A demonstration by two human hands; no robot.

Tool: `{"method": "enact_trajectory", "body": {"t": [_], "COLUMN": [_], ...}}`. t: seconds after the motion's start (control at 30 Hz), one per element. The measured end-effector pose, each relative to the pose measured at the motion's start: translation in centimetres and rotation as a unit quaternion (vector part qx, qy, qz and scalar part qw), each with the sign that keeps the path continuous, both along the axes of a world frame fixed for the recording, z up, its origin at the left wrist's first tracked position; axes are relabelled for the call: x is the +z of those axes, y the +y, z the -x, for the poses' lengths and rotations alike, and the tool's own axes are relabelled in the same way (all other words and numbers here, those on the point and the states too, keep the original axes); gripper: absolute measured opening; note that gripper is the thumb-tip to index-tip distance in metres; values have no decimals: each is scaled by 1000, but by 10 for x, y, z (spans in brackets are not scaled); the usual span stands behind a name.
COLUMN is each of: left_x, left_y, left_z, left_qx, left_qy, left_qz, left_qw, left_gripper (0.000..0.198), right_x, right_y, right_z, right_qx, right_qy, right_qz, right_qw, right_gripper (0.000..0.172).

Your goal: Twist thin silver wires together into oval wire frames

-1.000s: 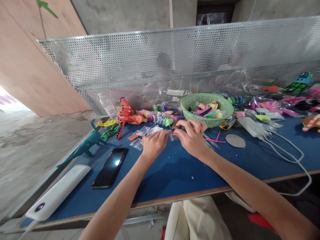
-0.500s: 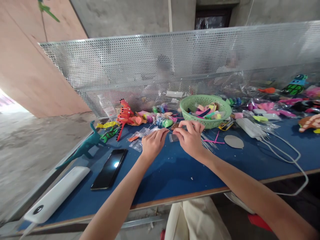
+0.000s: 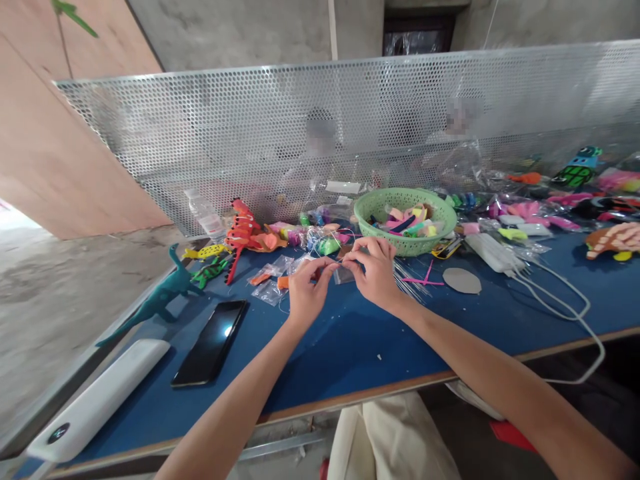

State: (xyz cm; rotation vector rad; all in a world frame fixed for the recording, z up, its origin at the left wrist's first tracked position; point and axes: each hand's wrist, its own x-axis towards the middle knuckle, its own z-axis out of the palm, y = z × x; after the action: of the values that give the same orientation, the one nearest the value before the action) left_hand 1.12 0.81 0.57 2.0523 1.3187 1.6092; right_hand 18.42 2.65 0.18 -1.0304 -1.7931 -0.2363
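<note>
Closely paired, the left hand (image 3: pixel 306 293) and right hand (image 3: pixel 374 275) pinch a small clear item (image 3: pixel 342 269) between their fingertips.

Bare left hand (image 3: pixel 306 295), bare right hand (image 3: pixel 376 279), forearms uncovered; cream-coloured trousers (image 3: pixel 400 433) at the lap

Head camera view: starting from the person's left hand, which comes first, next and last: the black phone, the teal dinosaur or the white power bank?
1. black phone, lying flat just to the left of the left hand and a little nearer the person.
2. teal dinosaur, farther out to the left.
3. white power bank, farthest, at the near left corner.
</note>
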Motion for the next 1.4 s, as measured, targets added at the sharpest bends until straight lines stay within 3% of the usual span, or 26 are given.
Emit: {"method": "enact_trajectory", "body": {"t": [0.37, 0.7, 0.87, 1.03, 1.17, 1.27, 1.4], "left_x": [9, 0, 2, 4, 3, 0, -1], "left_y": [6, 9, 8, 3, 2, 5, 9], "left_z": [6, 8, 6, 7, 9, 12, 16], "left_qx": [-140, -99, -113, -76, -21, 10, 19], "left_qy": [-45, -88, -97, 36, 181, 239, 265], "left_qz": [86, 84, 93, 10, -101, -134, -124], "left_qw": [985, 988, 984, 996, 978, 962, 956], "left_gripper": [29, 26, 27, 21, 16, 16, 16], "right_x": [-1, -2, -4, -7, -16, -25, -27], "right_y": [6, 3, 6, 8, 19, 33, 43], "right_z": [-6, -5, -6, -6, -6, -9, -13], "right_qx": [4, 15, 29, 32, 64, 128, 203], "right_qy": [1, 1, -3, 1, 14, 94, 225], "right_qz": [-22, -4, 19, 50, 124, 199, 254], "right_qw": [1000, 1000, 999, 998, 990, 967, 918], "right_gripper": [15, 18, 18, 17, 14, 16, 34]}}
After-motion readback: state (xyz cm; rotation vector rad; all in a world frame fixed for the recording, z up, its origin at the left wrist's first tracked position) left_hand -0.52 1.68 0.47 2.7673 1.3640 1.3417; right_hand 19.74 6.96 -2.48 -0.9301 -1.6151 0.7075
